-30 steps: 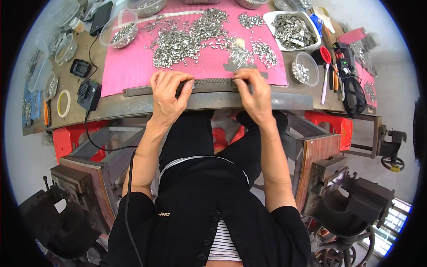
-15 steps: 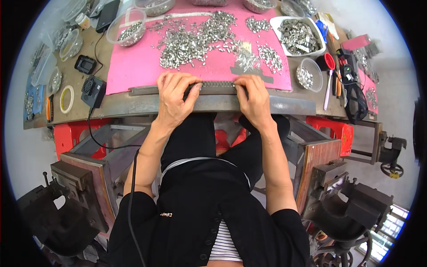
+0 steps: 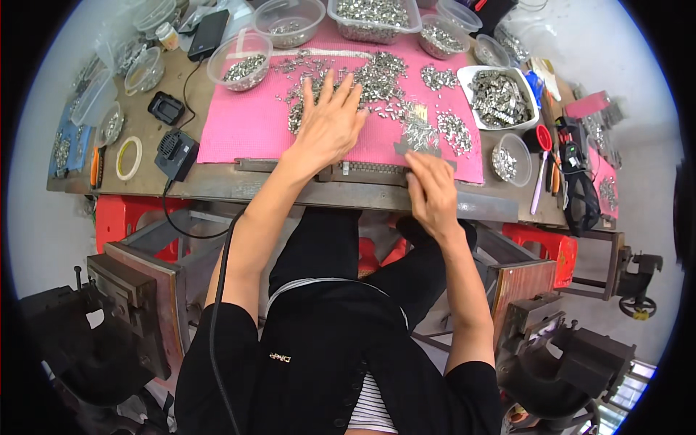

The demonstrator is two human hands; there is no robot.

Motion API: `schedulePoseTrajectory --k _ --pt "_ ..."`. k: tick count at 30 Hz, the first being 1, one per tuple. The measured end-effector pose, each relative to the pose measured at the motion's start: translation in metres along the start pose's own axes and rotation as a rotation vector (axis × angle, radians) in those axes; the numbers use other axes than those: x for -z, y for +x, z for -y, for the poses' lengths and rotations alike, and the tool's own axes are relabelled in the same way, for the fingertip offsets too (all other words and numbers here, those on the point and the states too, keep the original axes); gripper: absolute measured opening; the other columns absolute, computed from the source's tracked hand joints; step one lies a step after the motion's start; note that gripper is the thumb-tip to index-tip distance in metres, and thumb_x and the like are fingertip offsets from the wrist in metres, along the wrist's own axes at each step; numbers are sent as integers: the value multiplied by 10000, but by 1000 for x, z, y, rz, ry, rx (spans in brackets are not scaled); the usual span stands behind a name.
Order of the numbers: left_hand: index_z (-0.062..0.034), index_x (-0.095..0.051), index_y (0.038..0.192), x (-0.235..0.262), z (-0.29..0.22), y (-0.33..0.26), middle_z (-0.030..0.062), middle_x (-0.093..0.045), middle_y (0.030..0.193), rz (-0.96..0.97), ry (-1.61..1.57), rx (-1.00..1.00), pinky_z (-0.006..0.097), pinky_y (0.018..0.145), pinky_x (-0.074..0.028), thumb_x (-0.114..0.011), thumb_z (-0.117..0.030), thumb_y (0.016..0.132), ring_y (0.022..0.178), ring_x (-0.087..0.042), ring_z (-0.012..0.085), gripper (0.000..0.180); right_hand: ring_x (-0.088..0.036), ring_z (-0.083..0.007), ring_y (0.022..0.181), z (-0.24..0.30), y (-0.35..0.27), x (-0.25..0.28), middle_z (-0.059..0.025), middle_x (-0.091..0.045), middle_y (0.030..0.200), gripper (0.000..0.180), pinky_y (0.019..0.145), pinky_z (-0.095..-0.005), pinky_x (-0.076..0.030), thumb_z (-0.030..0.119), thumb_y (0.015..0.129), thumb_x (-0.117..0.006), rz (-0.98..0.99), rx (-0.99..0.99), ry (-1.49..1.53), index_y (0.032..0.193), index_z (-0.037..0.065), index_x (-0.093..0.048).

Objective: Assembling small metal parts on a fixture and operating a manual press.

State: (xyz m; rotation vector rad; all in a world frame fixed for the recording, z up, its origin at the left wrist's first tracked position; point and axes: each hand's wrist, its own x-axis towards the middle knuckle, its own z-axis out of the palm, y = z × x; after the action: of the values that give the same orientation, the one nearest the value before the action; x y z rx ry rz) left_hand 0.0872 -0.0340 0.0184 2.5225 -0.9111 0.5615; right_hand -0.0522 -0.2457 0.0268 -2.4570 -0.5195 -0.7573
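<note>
My left hand (image 3: pixel 332 122) reaches over the pile of small silvery metal pieces (image 3: pixel 380 76) on the pink mat (image 3: pixel 239 130), its fingers spread and partly covering the pieces. In front of me, along the bench edge, lies a long dark metal bar (image 3: pixel 257 166) with a row of small toothed, chain-like segments (image 3: pixel 377 169). One light metal piece (image 3: pixel 346 168) stands out near the row's left end. My right hand (image 3: pixel 435 192) is at the row's right end, thumb and fingers apart. Thin silvery pins (image 3: pixel 420 134) lie just beyond it. Nothing shows in either hand.
A clear round bowl (image 3: pixel 239 61) and a rectangular tub (image 3: pixel 373 22) hold metal pieces at the back. To the right stand a white tray (image 3: pixel 500 98) of metal parts and a clear cup (image 3: pixel 511 159). A black charger (image 3: pixel 175 154) and tape roll (image 3: pixel 128 159) lie left. Vises flank me.
My left hand has left the bar and moved forward and right over the pile, fingers opening out. My right hand has loosened at the bar's right end. The view has shifted slightly.
</note>
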Motion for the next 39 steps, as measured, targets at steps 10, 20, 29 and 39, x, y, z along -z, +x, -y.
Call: schedulePoseTrajectory --k 10,20,29,39 --pt "47 -445 1476 16 -20 -6 206 -407 1578 382 -117 -105 670 1202 -142 -466 -253 1053 1489 -356 345 518 -497 -391 1352 -24 59 -32 -227 -558 1422 391 1162 -483 -360 75 961 -565 388 -57 -40 1331 -52 -573" --pt "-10 -487 1462 30 -20 -21 143 -478 1539 355 -149 -156 727 1172 -127 -500 -188 1023 1488 -331 386 473 -537 -360 1320 -12 50 -18 -213 -573 1409 360 1170 -508 -364 26 962 -563 406 -28 2 1314 -40 -593" --pt "-137 -767 1088 42 4 -44 4 -734 1171 -6 -371 57 525 1132 -270 -697 -176 921 1192 -590 278 185 -708 -288 925 -11 50 0 -146 -720 1056 234 793 -357 -540 -23 918 -630 192 -204 248 1134 10 -714" --pt "-181 -748 990 23 -4 -21 -10 -617 869 -35 -248 -73 463 991 -312 -739 -187 873 928 -559 191 117 -615 -311 813 -12 58 -31 -132 -601 845 161 733 -419 -494 16 882 -670 77 -277 148 1029 38 -733"
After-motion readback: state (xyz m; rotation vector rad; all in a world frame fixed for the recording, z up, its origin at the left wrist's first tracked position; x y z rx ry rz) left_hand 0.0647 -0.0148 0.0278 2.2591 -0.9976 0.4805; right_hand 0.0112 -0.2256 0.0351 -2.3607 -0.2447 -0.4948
